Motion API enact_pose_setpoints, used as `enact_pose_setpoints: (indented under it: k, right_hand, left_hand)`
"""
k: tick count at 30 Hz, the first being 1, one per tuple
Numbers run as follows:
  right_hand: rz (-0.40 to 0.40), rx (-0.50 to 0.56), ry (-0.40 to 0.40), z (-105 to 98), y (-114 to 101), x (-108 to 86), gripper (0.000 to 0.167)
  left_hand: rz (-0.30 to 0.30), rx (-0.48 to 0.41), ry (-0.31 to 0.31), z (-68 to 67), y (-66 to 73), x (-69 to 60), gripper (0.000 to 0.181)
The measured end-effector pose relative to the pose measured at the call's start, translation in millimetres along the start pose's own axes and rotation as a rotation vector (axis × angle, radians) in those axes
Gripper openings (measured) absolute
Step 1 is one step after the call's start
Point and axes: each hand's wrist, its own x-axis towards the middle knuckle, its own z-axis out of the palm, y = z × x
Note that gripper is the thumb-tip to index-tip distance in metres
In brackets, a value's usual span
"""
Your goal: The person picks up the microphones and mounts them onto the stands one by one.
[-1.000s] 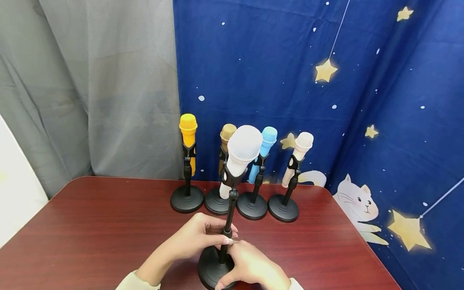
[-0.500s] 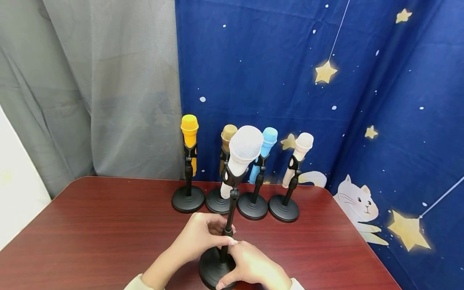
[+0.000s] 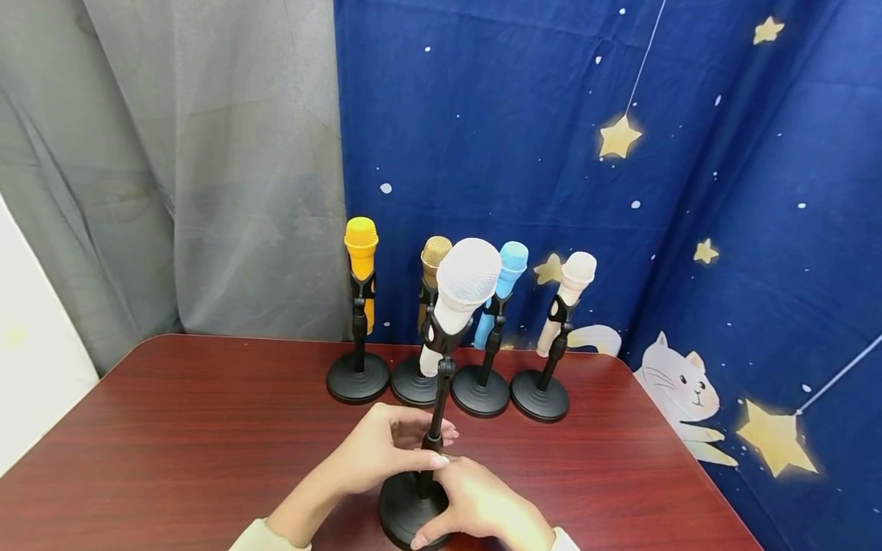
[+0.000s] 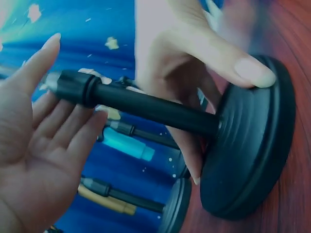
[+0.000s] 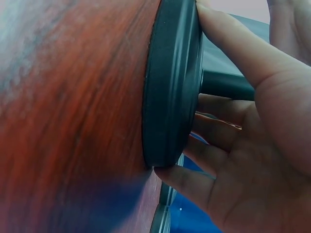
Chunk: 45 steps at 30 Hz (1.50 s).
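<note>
A white microphone (image 3: 468, 272) sits tilted in the clip of a black desktop microphone stand (image 3: 406, 509), upright near the table's front. My right hand (image 3: 485, 505) holds the stand's round base, thumb on its upper face. In the right wrist view, fingertips reach the rim of the base (image 5: 170, 87). My left hand (image 3: 372, 455) is around the pole at its collar. Seen in the left wrist view, its palm faces the collar (image 4: 75, 87), with the thumb raised and the fingers loosely extended behind. Whether those fingers touch the pole I cannot tell.
Along the back of the reddish table (image 3: 227, 428) stand a yellow microphone (image 3: 360, 245), a gold one (image 3: 436, 252) partly hidden, a light-blue one (image 3: 510, 264) and a pale one (image 3: 575, 275), each on a black stand. A grey and a blue starry curtain (image 3: 496, 115) hang behind.
The view has shifted slightly. My left hand's fingers spread a little farther past the pole than half a second ago. My right hand and the stand stay in place.
</note>
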Motion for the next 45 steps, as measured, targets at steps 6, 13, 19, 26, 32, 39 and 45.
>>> enact_pose_setpoints:
  k: [6,13,19,26,32,39,45]
  right_hand:
    - [-0.033,-0.024,0.006,2,2,1.1,0.066]
    - [-0.041,-0.019,0.01,3,3,0.1,0.071]
    - [-0.045,-0.005,0.014,3,3,-1.3,0.067]
    - [-0.021,0.006,0.0,3,3,-2.9,0.067]
    - [-0.022,-0.008,0.005,4,4,-2.2,0.066]
    - [-0.019,-0.029,0.016,3,3,-0.1,0.058]
    - [-0.027,-0.031,0.035,3,1,0.7,0.047]
  left_hand:
    - [0.108,-0.152,-0.135,-9.2,-9.7,0.6,0.034]
    - [0.051,-0.12,-0.14,-8.4,-8.8,-0.1,0.032]
    - [0.007,-0.097,-0.113,-5.7,-7.5,-1.0,0.032]
    - [0.064,-0.068,-0.066,-3.4,-9.6,-1.4,0.026]
    - [0.067,-0.064,-0.056,-2.7,-8.2,-2.2,0.026]
    - [0.001,0.014,0.063,2.9,-0.5,-3.5,0.025]
    - [-0.106,0.063,0.206,11.3,6.0,-5.8,0.031]
